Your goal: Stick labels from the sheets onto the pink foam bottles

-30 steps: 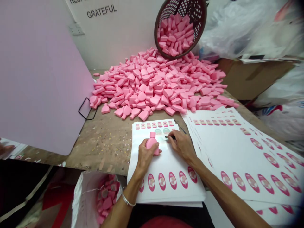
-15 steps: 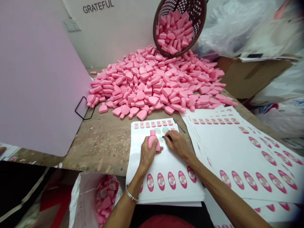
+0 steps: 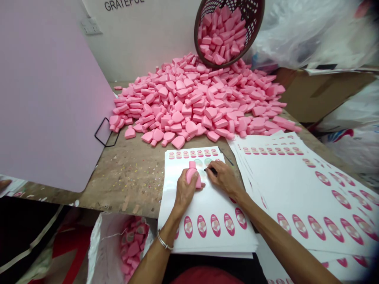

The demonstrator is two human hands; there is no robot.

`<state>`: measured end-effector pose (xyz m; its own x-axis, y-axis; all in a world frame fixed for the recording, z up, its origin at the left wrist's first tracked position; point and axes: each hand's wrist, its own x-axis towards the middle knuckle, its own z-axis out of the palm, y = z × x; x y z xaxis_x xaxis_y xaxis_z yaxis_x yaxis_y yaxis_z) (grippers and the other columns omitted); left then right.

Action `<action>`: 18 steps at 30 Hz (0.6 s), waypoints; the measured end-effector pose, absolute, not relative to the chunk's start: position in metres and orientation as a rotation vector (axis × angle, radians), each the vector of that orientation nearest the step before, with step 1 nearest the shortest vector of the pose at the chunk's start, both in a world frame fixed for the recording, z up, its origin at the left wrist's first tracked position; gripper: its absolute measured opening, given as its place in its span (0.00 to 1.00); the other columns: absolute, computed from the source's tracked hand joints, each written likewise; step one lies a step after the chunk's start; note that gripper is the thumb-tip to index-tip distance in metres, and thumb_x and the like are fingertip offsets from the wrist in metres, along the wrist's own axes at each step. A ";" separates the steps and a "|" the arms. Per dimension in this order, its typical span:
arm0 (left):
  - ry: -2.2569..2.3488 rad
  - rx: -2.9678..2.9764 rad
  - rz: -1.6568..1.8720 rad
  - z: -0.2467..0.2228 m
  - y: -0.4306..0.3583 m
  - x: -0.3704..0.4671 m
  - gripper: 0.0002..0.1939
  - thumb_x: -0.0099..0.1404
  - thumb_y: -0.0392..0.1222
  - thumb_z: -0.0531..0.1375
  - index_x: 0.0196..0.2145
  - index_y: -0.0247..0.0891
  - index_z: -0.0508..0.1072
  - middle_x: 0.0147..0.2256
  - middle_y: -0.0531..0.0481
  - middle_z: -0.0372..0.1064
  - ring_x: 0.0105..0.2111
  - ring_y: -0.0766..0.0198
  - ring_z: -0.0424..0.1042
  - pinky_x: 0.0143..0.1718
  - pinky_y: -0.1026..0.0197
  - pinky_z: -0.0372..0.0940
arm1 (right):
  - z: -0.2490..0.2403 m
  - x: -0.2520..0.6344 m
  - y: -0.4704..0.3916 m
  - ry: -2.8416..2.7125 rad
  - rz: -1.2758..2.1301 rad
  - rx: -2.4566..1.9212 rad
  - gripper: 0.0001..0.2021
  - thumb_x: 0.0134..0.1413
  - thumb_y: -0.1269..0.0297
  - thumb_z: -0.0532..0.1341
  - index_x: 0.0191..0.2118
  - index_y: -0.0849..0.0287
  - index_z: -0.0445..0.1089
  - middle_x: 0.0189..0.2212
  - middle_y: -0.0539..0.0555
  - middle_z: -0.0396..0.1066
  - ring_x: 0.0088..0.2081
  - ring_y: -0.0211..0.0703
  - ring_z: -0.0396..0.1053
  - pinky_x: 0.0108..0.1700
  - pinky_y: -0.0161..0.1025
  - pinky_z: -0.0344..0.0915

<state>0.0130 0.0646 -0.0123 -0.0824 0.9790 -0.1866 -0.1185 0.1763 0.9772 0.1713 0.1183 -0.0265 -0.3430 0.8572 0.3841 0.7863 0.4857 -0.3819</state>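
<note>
My left hand [image 3: 186, 187] is closed around a small pink bottle [image 3: 193, 176], its neck pointing away from me. Under it lies a stack of sticker sheets [image 3: 189, 203], with oval pink labels near the front and small labels along the far edge. My right hand [image 3: 221, 177] pinches a small dark pointed tool [image 3: 207, 170], its tip at the sheet just right of the bottle. Two pale greenish round patches [image 3: 198, 162] show on the sheet beyond the tool. What exactly the tool is remains too small to make out.
A big heap of pink bottles [image 3: 183, 98] covers the table's back, below a tipped brown basket [image 3: 204, 63] of more. Sticker sheets [image 3: 272, 177] spread at right. A pink panel [image 3: 53, 98] stands left. A white sack [image 3: 102, 244] of bottles sits below the table edge [image 3: 136, 205].
The view has shifted slightly. Both hands keep nearly the same places on the sheet, the bottle still in the left and the dark tool in the right.
</note>
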 end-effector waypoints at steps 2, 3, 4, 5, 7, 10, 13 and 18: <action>1.273 0.945 1.192 -0.013 0.064 0.013 0.22 0.60 0.57 0.58 0.41 0.35 0.66 0.33 0.48 0.68 0.25 0.61 0.76 0.25 0.61 0.72 | -0.028 0.171 0.120 -2.188 0.175 -1.354 0.05 0.55 0.63 0.57 0.31 0.57 0.65 0.28 0.53 0.69 0.32 0.43 0.64 0.36 0.38 0.58; 1.271 0.943 1.196 -0.013 0.064 0.013 0.22 0.60 0.57 0.58 0.41 0.35 0.66 0.32 0.49 0.68 0.24 0.61 0.76 0.25 0.61 0.72 | -0.029 0.170 0.120 -2.183 0.170 -1.356 0.05 0.54 0.62 0.58 0.31 0.57 0.65 0.28 0.53 0.69 0.32 0.43 0.64 0.36 0.39 0.58; 1.270 0.939 1.201 -0.013 0.064 0.013 0.22 0.60 0.57 0.58 0.41 0.35 0.66 0.31 0.49 0.68 0.24 0.61 0.76 0.25 0.61 0.72 | -0.029 0.169 0.120 -2.178 0.161 -1.357 0.06 0.54 0.61 0.58 0.31 0.58 0.65 0.28 0.54 0.70 0.32 0.43 0.65 0.36 0.39 0.58; 1.271 0.933 1.207 -0.012 0.064 0.013 0.22 0.60 0.58 0.58 0.41 0.35 0.66 0.31 0.50 0.68 0.24 0.62 0.76 0.26 0.61 0.72 | -0.030 0.168 0.119 -2.172 0.151 -1.357 0.07 0.55 0.60 0.58 0.31 0.58 0.65 0.29 0.54 0.70 0.32 0.44 0.65 0.37 0.40 0.58; 1.272 0.914 1.222 -0.011 0.064 0.013 0.23 0.59 0.58 0.58 0.41 0.35 0.66 0.31 0.50 0.68 0.24 0.63 0.75 0.25 0.61 0.72 | -0.029 0.167 0.116 -2.175 0.118 -1.341 0.08 0.56 0.60 0.57 0.31 0.58 0.65 0.29 0.56 0.70 0.34 0.45 0.65 0.38 0.41 0.58; 1.265 0.876 1.244 -0.011 0.064 0.013 0.23 0.58 0.59 0.58 0.41 0.36 0.66 0.33 0.50 0.68 0.23 0.64 0.75 0.25 0.62 0.72 | -0.025 0.167 0.112 -2.210 0.051 -1.273 0.09 0.56 0.59 0.56 0.30 0.58 0.66 0.29 0.57 0.71 0.33 0.46 0.66 0.39 0.42 0.58; 1.245 0.836 1.260 -0.011 0.064 0.012 0.24 0.59 0.59 0.58 0.42 0.35 0.66 0.33 0.49 0.68 0.23 0.65 0.74 0.26 0.61 0.73 | -0.019 0.168 0.110 -2.152 0.094 -1.229 0.09 0.55 0.58 0.58 0.30 0.58 0.67 0.28 0.56 0.71 0.32 0.45 0.66 0.40 0.42 0.59; 1.168 0.717 1.327 -0.010 0.063 0.007 0.25 0.61 0.60 0.55 0.43 0.34 0.67 0.35 0.46 0.70 0.23 0.66 0.73 0.27 0.59 0.73 | -0.007 0.172 0.105 -1.815 0.467 -1.337 0.11 0.52 0.54 0.60 0.30 0.57 0.65 0.27 0.53 0.69 0.29 0.41 0.66 0.34 0.38 0.62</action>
